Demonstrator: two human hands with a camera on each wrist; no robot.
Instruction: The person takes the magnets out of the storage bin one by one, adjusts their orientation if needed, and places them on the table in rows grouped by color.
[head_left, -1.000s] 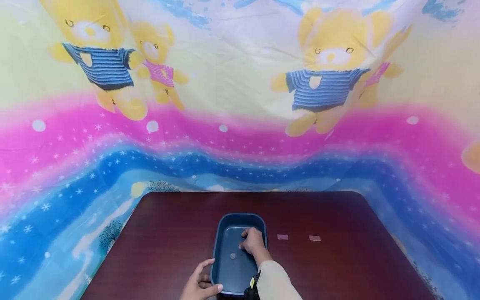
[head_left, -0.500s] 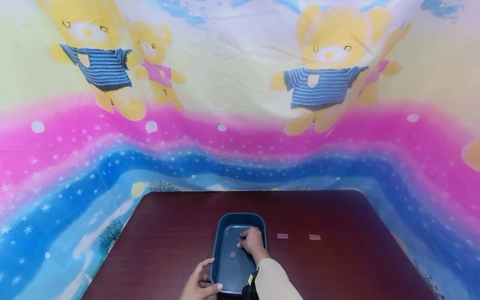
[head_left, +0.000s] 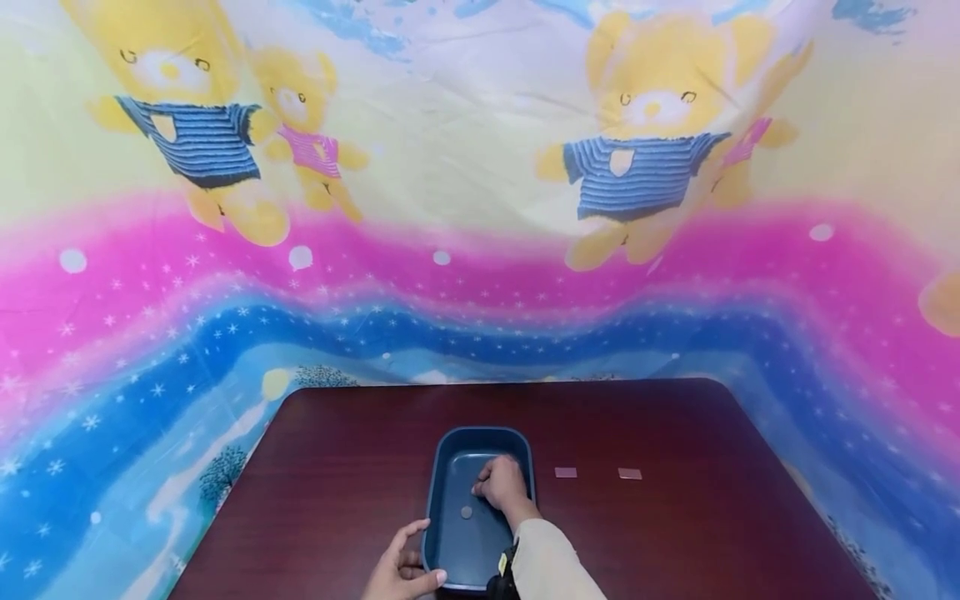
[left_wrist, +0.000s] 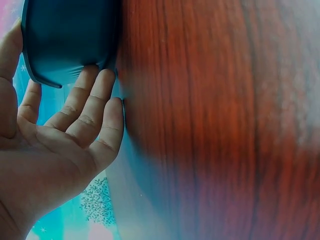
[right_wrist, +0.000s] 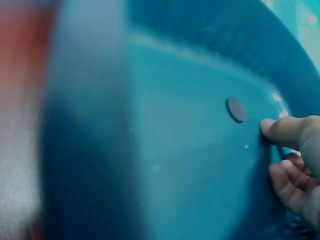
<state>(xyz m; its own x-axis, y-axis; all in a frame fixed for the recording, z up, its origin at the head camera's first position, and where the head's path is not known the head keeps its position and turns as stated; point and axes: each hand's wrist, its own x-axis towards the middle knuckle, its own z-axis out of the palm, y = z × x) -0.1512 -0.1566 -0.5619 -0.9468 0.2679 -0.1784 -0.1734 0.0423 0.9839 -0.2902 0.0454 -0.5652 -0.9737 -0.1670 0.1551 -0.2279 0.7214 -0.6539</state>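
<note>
A dark blue-green rectangular tray with raised walls stands on the table. My left hand grips its near left corner, thumb at the front rim and forefinger at the left side. In the left wrist view, other fingers of this hand press against the outer wall. Inside the tray, my right hand reaches low with bent fingers. In the right wrist view, its thumb is close over the floor, apart from the curled fingers; I cannot tell whether they hold anything. A small grey coin-like disc lies near the thumb.
Two small pinkish flat rectangular pieces lie on the dark red-brown table, right of the tray. Behind the table hangs a cloth printed with bears. A black device is strapped to the right wrist.
My right hand has shifted slightly left inside the tray, and its fingers have drawn closer together. The left hand and the grey disc stay in place.
</note>
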